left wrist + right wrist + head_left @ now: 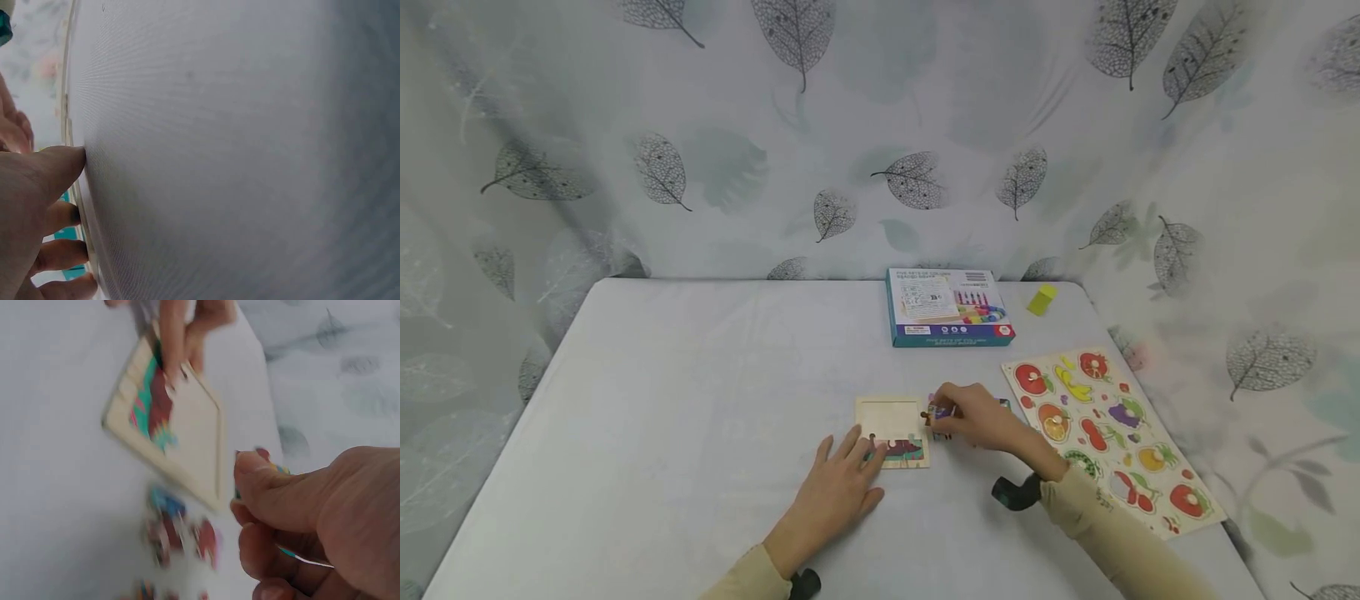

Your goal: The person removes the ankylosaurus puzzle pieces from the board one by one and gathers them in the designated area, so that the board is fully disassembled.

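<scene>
On the white tablecloth (700,375), the left hand (831,496) rests spread on the wooden puzzle tray (887,413), likely steadying it; apart, beside its right edge, the right hand (981,417) pinches a colourful puzzle piece (272,464), presumably for fine control.

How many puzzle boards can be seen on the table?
2: the small board, which the left hand touches, and the larger fruit board at the right side of the table. None seems hidden.

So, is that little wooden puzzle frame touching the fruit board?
Apart: the head view shows white cloth between the puzzle frame and the fruit board.
</scene>
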Action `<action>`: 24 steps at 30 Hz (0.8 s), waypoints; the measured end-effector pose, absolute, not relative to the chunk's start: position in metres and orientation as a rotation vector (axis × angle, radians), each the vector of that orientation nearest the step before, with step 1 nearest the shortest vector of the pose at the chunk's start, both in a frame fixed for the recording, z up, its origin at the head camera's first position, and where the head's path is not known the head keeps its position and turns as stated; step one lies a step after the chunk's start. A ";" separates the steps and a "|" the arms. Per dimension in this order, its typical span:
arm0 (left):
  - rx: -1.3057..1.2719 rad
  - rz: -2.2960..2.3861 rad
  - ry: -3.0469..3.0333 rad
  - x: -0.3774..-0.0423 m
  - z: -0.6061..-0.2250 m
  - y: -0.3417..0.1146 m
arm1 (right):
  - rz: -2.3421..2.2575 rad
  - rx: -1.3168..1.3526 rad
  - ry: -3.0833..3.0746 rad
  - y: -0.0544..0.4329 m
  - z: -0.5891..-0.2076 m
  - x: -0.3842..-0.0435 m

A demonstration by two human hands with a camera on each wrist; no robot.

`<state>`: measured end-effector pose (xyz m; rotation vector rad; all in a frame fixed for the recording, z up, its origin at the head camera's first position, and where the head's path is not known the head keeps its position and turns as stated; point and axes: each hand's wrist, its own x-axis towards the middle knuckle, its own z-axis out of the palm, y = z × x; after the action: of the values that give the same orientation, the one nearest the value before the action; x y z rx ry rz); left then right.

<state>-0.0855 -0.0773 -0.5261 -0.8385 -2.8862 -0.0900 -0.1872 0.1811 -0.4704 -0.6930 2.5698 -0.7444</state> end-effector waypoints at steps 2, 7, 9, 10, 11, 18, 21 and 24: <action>-0.843 -0.093 -2.901 -0.086 -0.525 -0.076 | -0.726 -0.643 2.601 0.201 -0.465 -0.187; -0.839 -0.095 -2.913 -0.087 -0.525 -0.075 | -0.650 -0.554 2.625 0.246 -0.461 -0.185; -0.840 -0.105 -2.916 -0.087 -0.526 -0.075 | -0.664 -0.534 2.593 0.258 -0.463 -0.184; -0.838 -0.110 -2.918 -0.087 -0.526 -0.075 | -0.674 -0.531 2.579 0.262 -0.465 -0.184; -0.835 -0.116 -2.921 -0.087 -0.526 -0.075 | -0.687 -0.527 2.566 0.264 -0.468 -0.184; -0.823 -0.142 -2.904 -0.086 -0.526 -0.076 | -0.518 -0.437 2.689 0.261 -0.484 -0.185; -0.829 -0.146 -2.900 -0.086 -0.526 -0.075 | -0.380 -0.344 2.761 0.256 -0.485 -0.184; -0.834 -0.150 -2.910 -0.086 -0.526 -0.074 | -0.309 -0.300 2.800 0.251 -0.482 -0.183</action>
<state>-0.0862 -0.0736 -0.5262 -0.8340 -2.9100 -0.1497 -0.1834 0.2515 -0.4822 -0.2998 2.7997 -0.3094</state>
